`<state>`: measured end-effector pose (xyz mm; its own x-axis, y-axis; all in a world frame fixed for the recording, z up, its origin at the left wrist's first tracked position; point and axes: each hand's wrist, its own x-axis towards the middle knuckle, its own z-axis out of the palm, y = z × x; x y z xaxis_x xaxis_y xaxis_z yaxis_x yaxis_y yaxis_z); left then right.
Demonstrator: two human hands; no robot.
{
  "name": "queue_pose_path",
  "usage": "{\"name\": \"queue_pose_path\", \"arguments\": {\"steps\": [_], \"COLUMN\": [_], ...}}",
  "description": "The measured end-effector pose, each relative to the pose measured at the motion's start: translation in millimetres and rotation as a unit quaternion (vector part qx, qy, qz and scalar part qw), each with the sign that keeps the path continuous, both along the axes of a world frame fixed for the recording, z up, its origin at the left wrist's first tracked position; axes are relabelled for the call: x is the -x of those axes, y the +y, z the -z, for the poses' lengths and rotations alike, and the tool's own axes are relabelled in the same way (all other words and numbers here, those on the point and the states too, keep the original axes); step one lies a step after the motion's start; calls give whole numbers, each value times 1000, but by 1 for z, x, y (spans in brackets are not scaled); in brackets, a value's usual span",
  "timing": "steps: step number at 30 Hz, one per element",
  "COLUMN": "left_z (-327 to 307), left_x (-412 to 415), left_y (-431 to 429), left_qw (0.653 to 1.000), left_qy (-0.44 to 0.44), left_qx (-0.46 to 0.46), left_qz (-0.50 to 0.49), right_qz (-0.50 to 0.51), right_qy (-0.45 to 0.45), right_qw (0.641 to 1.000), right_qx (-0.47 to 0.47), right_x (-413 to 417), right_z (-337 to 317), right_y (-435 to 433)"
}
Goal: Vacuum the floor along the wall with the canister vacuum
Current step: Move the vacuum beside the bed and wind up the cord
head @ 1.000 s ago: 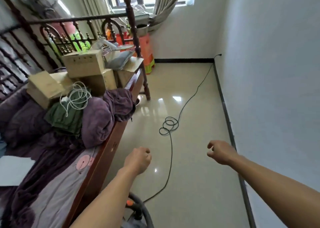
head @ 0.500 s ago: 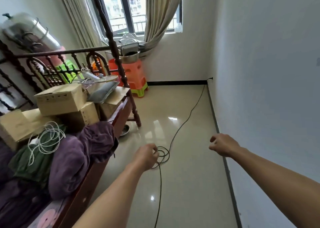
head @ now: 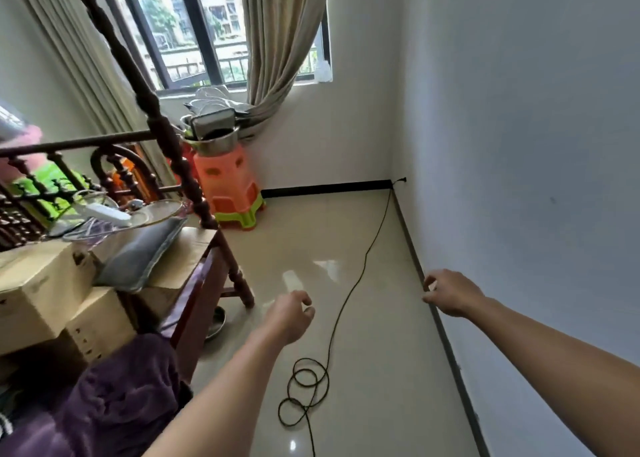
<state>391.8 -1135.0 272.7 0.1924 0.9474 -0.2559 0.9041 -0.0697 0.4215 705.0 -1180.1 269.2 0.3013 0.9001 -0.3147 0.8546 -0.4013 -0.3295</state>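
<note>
Both arms are held out over the floor point(head: 381, 370). The left hand point(head: 289, 318) and right hand point(head: 450, 293) are loosely curled, and nothing is held. The black cord point(head: 346, 300) is laid in loops between the arms and runs to the corner by the wall point(head: 519, 144).

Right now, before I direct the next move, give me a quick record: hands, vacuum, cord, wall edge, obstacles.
Left hand: raised over the floor, fingers loosely curled, holding nothing
Right hand: raised near the right wall, fingers loosely curled, holding nothing
Vacuum: not in view
Cord: black, runs from the far corner across the floor, looped in a coil near the left arm
Baseboard: dark strip along the right wall
Stool: orange, at the far end, under the window
</note>
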Motion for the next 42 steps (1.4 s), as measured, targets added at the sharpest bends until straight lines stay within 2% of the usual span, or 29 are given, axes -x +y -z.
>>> {"name": "queue_pose_path", "arguments": {"steps": [9,19,24,30,38,42], "left_z": [-16,-12,-27,-15,-11,-15], "left_x": [-87,-205,-214,-222,-250,-274], "left_y": [211,430,528,645,863,945], "left_qw": [998,999,1000,1000,997,994], "left_qy": [18,8,2,11,25,33], "left_qx": [-23,4,-10,-6,-10,8], "left_qz": [55,41,13,13,66,102], "right_qz": [44,45,27,9,73,103], "right_qy": [25,51,60,54,41,66], "right_qw": [999,998,998,998,996,992], "right_qx": [-16,11,16,21,11,24], "right_x": [-79,-191,-206,-214,-244,-256], "right_z": [-11,7,2,16,21,28], "right_y": [181,429,538,655,838,893]}}
